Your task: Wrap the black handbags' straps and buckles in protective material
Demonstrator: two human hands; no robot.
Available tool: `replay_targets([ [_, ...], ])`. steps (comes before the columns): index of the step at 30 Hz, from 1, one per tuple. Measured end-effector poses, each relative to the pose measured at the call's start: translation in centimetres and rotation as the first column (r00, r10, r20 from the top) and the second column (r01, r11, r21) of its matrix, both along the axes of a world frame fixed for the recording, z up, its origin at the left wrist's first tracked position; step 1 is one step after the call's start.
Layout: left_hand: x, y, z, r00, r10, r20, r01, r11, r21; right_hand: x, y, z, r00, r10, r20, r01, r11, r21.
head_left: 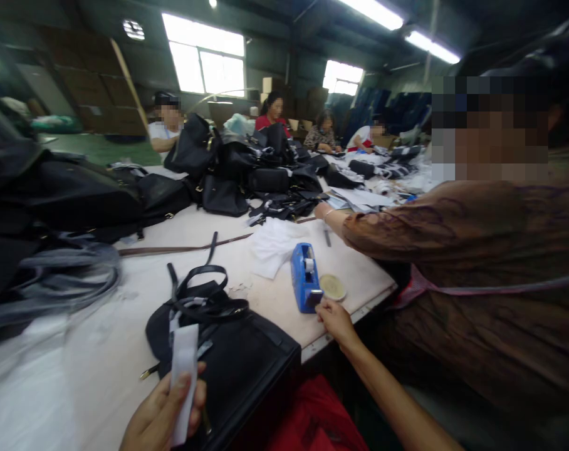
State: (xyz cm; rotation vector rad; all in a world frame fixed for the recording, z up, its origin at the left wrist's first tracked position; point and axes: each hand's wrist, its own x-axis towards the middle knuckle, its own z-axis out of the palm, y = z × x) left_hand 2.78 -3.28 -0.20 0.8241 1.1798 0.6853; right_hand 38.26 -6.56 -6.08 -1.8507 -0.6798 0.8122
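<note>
In my left hand [165, 407] is a folded white strip [185, 357], gripped between thumb and fingers and standing upright; whether it is paper or cloth I cannot tell. Behind and beside it lies a black handbag [247, 363] with its thin handles [209, 270] looped on top, at the table's near edge. My right hand [334, 318] is closed in a pinch at the near, cutter end of a blue tape dispenser [299, 282]. Anything between those fingertips is too small to make out. A white roll [307, 265] sits in the dispenser.
Beside the dispenser lies a round yellowish disc [332, 287]. White tissue [277, 244] and a brown strap [185, 247] are farther back. Black bags [225, 194] pile up behind and at left. A co-worker's arm [383, 225] reaches in from the right; several people sit beyond.
</note>
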Motion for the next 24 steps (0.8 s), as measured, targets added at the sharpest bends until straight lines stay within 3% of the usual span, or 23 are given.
replay_targets([
  [3, 1.1, -0.8, 2.2, 0.999, 0.031, 0.012, -0.032, 0.996, 0.079, -3.2, 0.2, 2.7, 0.974, 0.227, -0.020, -0.223, 0.965, 0.139],
  [5, 1.6, -0.7, 3.0, 0.998, 0.021, 0.052, -0.026, 0.995, 0.095, -6.3, 0.7, 5.7, 0.893, 0.451, -0.016, -0.434, 0.868, 0.243],
  [7, 1.8, -0.6, 3.3, 0.998, -0.002, 0.062, -0.005, 0.993, 0.121, -9.7, 1.2, 8.7, 0.744, 0.668, 0.000, -0.640, 0.713, 0.287],
  [9, 1.8, -0.7, 3.3, 0.997, -0.039, 0.064, 0.028, 0.987, 0.160, -12.8, 1.9, 10.7, 0.562, 0.824, 0.066, -0.795, 0.516, 0.319],
  [11, 1.6, -0.8, 3.2, 0.994, -0.079, 0.071, 0.065, 0.981, 0.183, -15.0, 2.7, 11.4, 0.396, 0.900, 0.180, -0.887, 0.325, 0.329],
  [13, 1.3, -1.0, 3.1, 0.992, -0.104, 0.071, 0.090, 0.979, 0.181, -16.4, 3.5, 10.9, 0.290, 0.906, 0.308, -0.935, 0.200, 0.294],
  [15, 1.0, -1.1, 3.0, 0.990, -0.123, 0.071, 0.107, 0.976, 0.187, -16.9, 4.1, 10.1, 0.235, 0.878, 0.418, -0.964, 0.155, 0.216],
  [19, 0.7, -1.3, 3.0, 0.981, -0.165, 0.104, 0.138, 0.963, 0.230, -16.8, 4.6, 9.1, 0.154, 0.825, 0.543, -0.987, 0.148, 0.054],
  [21, 0.7, -1.3, 3.2, 0.983, -0.160, 0.086, 0.137, 0.965, 0.223, -16.7, 4.7, 9.3, 0.156, 0.828, 0.538, -0.985, 0.171, 0.023],
  [24, 0.9, -1.1, 3.5, 0.985, -0.171, 0.031, 0.161, 0.965, 0.209, -16.6, 4.9, 9.8, 0.229, 0.857, 0.461, -0.969, 0.246, 0.022],
])
